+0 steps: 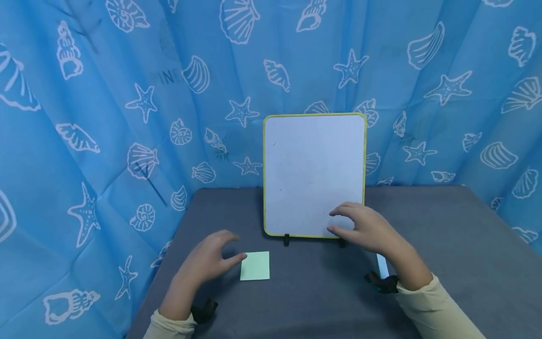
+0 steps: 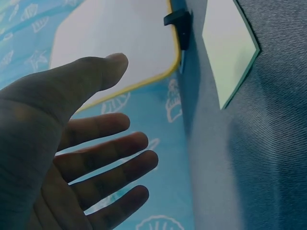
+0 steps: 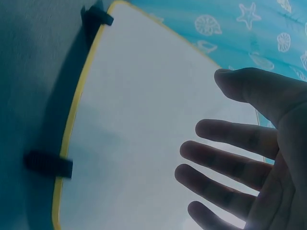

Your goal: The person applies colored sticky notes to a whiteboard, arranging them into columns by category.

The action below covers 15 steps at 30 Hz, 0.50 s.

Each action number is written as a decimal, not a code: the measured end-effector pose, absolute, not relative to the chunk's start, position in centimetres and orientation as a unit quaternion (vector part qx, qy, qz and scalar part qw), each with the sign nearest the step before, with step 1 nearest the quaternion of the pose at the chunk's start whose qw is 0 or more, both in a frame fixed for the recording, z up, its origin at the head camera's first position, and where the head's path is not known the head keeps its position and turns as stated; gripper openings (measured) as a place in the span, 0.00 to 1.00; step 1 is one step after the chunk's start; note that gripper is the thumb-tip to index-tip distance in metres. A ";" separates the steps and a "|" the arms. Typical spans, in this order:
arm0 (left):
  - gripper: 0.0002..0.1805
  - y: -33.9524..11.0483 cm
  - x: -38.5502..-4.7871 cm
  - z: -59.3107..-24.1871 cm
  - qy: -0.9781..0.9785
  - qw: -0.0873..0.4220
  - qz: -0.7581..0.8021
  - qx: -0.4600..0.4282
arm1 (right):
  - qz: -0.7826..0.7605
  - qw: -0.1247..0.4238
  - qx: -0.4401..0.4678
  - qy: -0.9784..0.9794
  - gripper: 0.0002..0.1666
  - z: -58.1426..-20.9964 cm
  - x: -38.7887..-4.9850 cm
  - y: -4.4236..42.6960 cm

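Observation:
A pale green sticky note pad (image 1: 256, 267) lies flat on the grey table. My left hand (image 1: 211, 259) is raised beside it, thumb tip overlapping the pad's upper left corner in the head view; in the left wrist view the thumb is apart from the pad (image 2: 230, 48). Behind stands a whiteboard (image 1: 313, 169) with a yellow-green rim, held upright by small black feet. My right hand (image 1: 368, 228) hovers before its lower right corner, fingers spread and holding nothing. Under that wrist, a narrow pale object (image 1: 382, 266) lies partly hidden; its kind cannot be told.
The grey table (image 1: 444, 245) reaches back to a blue curtain (image 1: 178, 103) printed with shells and starfish. Black feet (image 1: 286, 240) jut forward from the whiteboard's lower edge. Dark straps (image 1: 381, 282) show at both wrists.

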<state>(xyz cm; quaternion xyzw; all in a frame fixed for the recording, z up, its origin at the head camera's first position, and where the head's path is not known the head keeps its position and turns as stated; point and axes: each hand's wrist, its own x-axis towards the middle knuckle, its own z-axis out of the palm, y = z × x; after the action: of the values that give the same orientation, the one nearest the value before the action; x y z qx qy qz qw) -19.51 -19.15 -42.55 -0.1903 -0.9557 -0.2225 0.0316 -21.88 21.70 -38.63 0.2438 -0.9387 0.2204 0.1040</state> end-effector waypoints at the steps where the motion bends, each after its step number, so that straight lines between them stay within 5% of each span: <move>1: 0.25 -19.2 -19.5 -42.7 -0.955 0.030 -0.224 -0.190 | 0.221 0.105 0.248 -0.937 0.21 -38.7 -21.9 21.4; 15: 0.23 -19.3 -19.3 -43.6 -0.946 0.033 -0.235 -0.220 | 0.235 0.083 0.320 -0.914 0.20 -39.4 -22.9 16.4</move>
<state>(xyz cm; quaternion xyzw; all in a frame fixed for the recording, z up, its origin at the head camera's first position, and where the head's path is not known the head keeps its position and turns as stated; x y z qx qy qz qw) -19.29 -19.27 -43.62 -0.2204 -0.9461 -0.2349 0.0332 -22.95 16.38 -39.37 0.3202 -0.9140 0.2350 0.0826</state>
